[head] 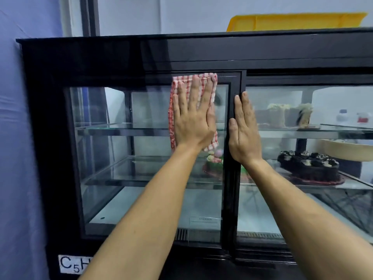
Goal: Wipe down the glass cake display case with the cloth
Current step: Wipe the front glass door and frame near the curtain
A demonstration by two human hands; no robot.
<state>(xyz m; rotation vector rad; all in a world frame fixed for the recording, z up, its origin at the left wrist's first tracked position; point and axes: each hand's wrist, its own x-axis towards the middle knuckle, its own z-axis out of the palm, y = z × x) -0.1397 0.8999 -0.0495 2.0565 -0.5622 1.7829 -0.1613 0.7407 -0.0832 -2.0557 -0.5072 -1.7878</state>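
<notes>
Both forearms reach forward: left hand (192,116), fingers spread flat, presses the red-and-white checked cloth (175,110) against the upper left sliding pane of the black-framed glass cake display case (96,57); right hand (243,128), fingers straight, braces the centre frame. Advisable: overlapping strokes, even pressure. Glass appears hazy.

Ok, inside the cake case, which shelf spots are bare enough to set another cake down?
The upper and middle glass shelves left of the decorated cake look bare, as does the white floor. The right is crowded: cake slices above, a chocolate cake below. The left hand presses the checked cloth on the door.
</notes>
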